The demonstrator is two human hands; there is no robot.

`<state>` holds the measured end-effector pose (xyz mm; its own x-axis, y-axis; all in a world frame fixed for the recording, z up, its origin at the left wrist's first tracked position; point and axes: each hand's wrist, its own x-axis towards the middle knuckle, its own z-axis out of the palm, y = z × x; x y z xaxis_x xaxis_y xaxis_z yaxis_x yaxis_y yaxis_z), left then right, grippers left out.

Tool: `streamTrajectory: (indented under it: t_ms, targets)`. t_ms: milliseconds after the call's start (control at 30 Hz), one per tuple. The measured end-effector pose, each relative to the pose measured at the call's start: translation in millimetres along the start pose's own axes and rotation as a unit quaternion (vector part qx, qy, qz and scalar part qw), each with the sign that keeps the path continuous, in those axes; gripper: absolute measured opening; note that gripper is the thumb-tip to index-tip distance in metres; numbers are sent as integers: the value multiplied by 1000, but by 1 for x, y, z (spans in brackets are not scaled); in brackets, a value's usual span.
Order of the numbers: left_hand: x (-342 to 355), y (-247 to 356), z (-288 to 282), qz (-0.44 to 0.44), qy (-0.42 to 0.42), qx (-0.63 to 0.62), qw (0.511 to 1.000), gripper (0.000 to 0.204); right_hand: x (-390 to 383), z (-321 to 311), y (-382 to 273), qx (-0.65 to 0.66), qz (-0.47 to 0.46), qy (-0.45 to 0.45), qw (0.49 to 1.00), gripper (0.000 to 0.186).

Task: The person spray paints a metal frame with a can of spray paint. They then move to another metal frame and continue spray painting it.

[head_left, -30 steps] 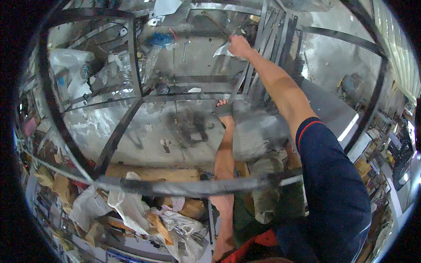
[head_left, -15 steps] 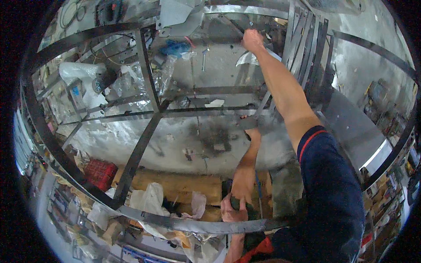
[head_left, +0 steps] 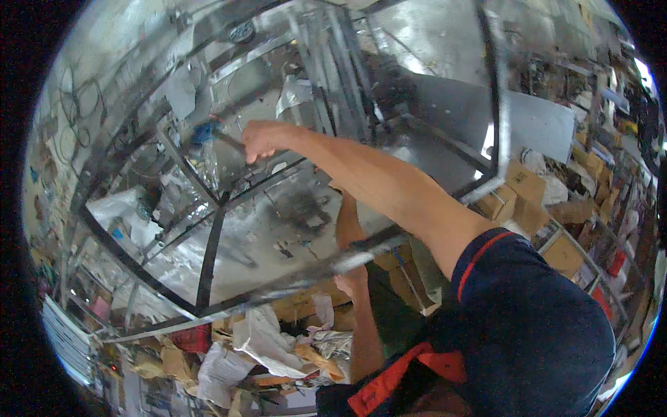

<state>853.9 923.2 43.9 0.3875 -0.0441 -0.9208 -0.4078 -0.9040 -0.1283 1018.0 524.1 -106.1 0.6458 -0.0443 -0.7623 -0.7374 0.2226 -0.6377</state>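
Observation:
My right arm reaches out in a navy sleeve across a dark metal frame (head_left: 208,260). My right hand (head_left: 260,141) is closed in a fist inside the frame, above the grey floor. Whatever it may hold is hidden. A thin shiny piece, like a long bolt, (head_left: 240,125) shows just beyond its knuckles. Crumpled blue plastic (head_left: 203,133) lies to the left of that hand. Low in the middle, my left hand (head_left: 352,281) rests at my bent knee, close to the near bar of the frame. Its fingers are partly hidden and look loosely apart.
Stacked metal bars (head_left: 333,76) stand beyond my right arm. A large grey sheet (head_left: 528,125) lies at the right, near cardboard boxes (head_left: 524,184). Bubble wrap (head_left: 118,208) lies at the left, and white bags (head_left: 267,340) lie before the near bar.
The view has swung to the right and tilted. My right hand has moved leftward and nearer, from beside the stacked bars toward the blue plastic. My left hand stays by my knee.

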Motion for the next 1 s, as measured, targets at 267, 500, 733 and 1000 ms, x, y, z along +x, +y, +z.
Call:
streamTrajectory:
  t_ms: [267, 500, 733, 1000]
  targets:
    - [-131, 7, -6, 119, 70, -266, 954, 53, -368, 14, -60, -6, -366, 96, 926, 29]
    - [-308, 124, -51, 182, -155, -596, 766, 31, -617, 77, 96, 96, -256, 50, 961, 30]
    - [-367, 191, 70, 164, -133, -421, 882, 23, -757, 104, 257, 37, -196, 347, 916, 46]
    - [-387, 275, 123, 110, -356, -190, 908, 38, -786, 121, 392, -61, -342, 413, 842, 48]
